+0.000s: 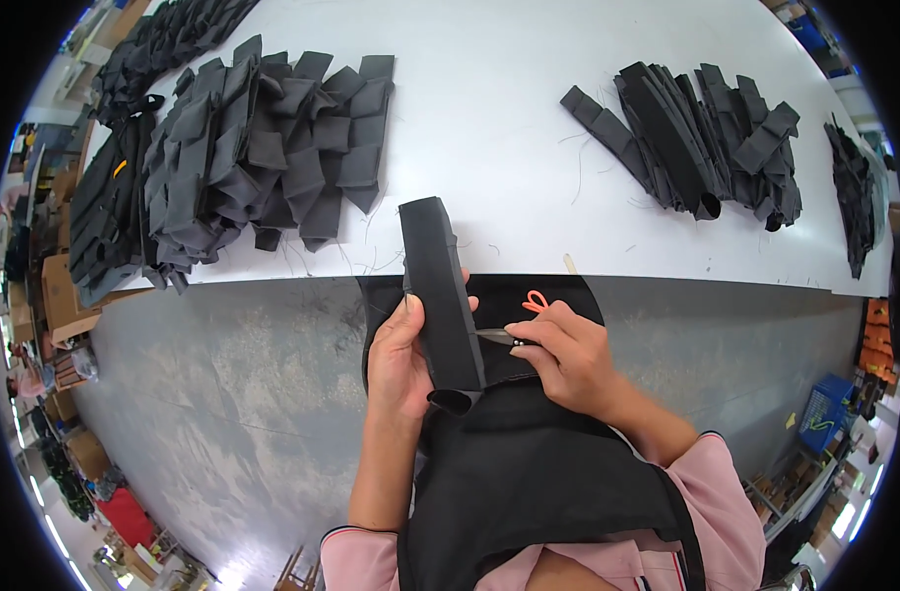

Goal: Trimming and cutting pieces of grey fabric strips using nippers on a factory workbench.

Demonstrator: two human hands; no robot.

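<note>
My left hand (400, 355) grips a long black fabric piece (438, 295), sewn like a flat sleeve with an open, rounded lower end. The piece slants slightly over my lap, just off the table's near edge. My left thumb lies on its front, and fingertips show at its right side. In my right hand (566, 357) is a pair of small metal thread snips (493, 336) with an orange loop (535, 301) sticking up. The blade tips meet the right edge of the fabric piece. Whether a thread lies between the blades is too small to tell.
On the white table (479, 118), a big heap of dark fabric pieces (272, 148) lies at left. A smaller pile of similar pieces (671, 138) is at right, with another dark bundle (852, 197) by the right edge. Loose threads are scattered near the front edge. A blue crate (826, 412) stands right.
</note>
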